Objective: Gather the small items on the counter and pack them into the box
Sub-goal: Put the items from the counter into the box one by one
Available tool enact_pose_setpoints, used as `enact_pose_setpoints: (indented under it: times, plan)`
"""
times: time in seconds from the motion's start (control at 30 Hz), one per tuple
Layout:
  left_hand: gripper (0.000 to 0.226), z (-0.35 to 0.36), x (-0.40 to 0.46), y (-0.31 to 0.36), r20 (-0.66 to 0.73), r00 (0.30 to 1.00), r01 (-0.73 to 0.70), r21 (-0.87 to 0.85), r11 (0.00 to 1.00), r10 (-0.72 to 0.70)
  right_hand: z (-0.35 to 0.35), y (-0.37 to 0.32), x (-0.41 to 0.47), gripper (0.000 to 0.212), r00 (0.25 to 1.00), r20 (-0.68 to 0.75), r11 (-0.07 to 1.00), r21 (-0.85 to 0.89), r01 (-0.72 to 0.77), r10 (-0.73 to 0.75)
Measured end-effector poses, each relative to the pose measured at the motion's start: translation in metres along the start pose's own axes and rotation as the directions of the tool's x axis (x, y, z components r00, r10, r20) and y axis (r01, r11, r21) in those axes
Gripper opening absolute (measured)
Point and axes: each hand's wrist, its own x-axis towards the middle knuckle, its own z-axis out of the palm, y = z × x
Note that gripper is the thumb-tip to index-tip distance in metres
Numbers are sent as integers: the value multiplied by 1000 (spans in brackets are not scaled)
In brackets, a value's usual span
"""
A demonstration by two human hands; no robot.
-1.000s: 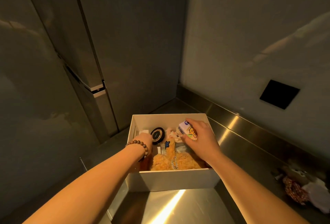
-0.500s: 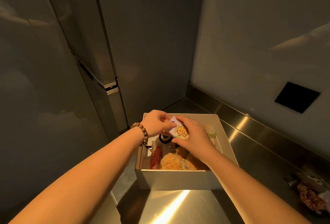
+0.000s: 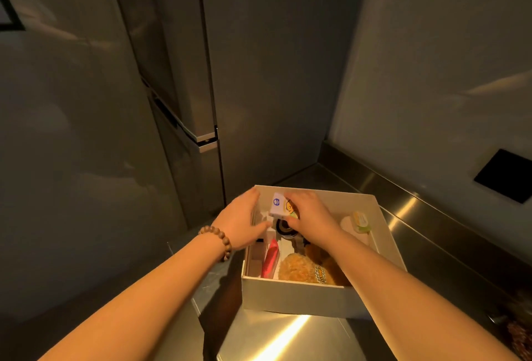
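Head view, looking down into the white box (image 3: 293, 294) on the steel counter (image 3: 290, 337), and here is the key piece: a small white carton (image 3: 280, 206) with a cartoon print, held above the far-left corner of the box. The right hand (image 3: 309, 214) has it, fingers curled over its right end and pinching it, while the left hand (image 3: 244, 219) sits just beside it at the box's left wall, fingers stretched out and blurred, with no clear hold on anything. The carton's long axis runs roughly left to right, tilted, with its free end pointing toward the left hand. Directly below it lies a round black item (image 3: 283, 228), so the drop spot looks tight. A red packet (image 3: 270, 258) lies along the left side, a fuzzy orange plush (image 3: 296, 268) fills the near part, and a pale soap-like pack (image 3: 359, 221) rests by the right wall. My call: the right hand is placed to lower it, into the gap near the back-left corner.
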Motion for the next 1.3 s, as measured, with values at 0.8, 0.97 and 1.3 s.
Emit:
enact_pose_setpoints:
  times: [0.8,0.97,1.3]
  plan:
    - [86,33,-11,-12,-47,998,36,110,993,-31,37,-7,2,49,997,61,986,-163,47,-37]
    - [70,27,-14,18,-155,987,-8,205,979,41,0,4,-31,52,998,-53,986,-162,30,-39]
    - [66,98,-2,167,-56,959,-273,78,959,278,-82,109,-175,52,925,-262,936,-147,-321,276]
